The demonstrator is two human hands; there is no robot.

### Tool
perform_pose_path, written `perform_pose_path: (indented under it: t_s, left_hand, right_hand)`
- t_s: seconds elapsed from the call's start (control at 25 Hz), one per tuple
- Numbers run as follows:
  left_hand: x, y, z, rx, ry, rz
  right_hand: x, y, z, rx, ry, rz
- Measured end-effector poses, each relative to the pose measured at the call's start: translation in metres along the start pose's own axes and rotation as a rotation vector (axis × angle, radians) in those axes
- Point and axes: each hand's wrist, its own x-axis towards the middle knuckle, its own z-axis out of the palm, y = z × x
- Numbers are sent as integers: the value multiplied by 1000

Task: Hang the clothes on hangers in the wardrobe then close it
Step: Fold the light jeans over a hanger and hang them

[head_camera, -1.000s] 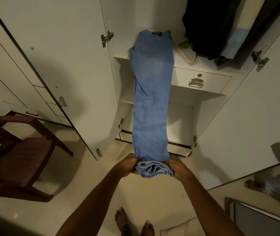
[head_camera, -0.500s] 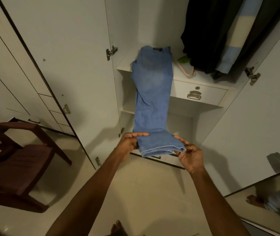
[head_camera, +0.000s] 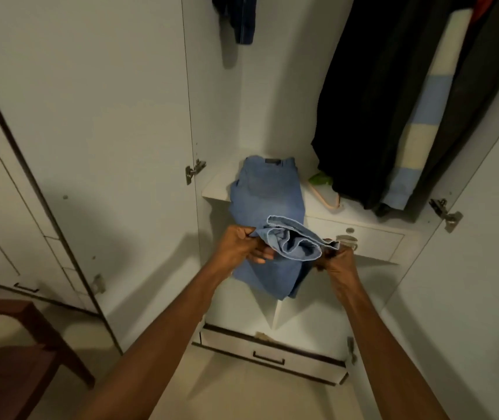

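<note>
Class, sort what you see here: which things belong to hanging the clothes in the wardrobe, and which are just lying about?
Belongs to the job:
jeans, held by left hand and right hand
hanger on the shelf
wardrobe door
hung clothes

Just lying about:
chair
upper drawer
bottom drawer

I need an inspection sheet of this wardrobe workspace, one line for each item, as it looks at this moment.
Surface: white wardrobe shelf, jeans waist lying on it.
Job's things: blue jeans, legs folded up; pink hanger and green hanger lying on the shelf; dark clothes already hanging.
Clutter: nothing seen.
Grippers: left hand and right hand each grip the jeans hems.
Cables: nothing seen.
Surroundings: both wardrobe doors open; drawer under the shelf; wooden chair at left.
</note>
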Motion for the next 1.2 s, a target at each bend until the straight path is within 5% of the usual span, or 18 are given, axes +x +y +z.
perform_pose_path:
  t_s: [0.36, 0.64, 0.88, 1.08, 1.2]
  left_hand:
    - [130, 80, -37, 322, 24, 231]
    - [244, 92, -70, 648, 293, 509]
    - [312, 64, -55, -3, 132, 322]
    - [348, 39, -49, -98, 217, 314]
    - [358, 34, -46, -61, 225, 368]
  right_hand:
    - [129, -54, 25, -22, 182, -153]
    - [257, -64, 34, 123, 5, 0]
    - [329, -50, 43, 439, 12, 8]
    - [378, -57, 28, -54, 173, -445]
    - [390, -95, 26, -193, -49, -423]
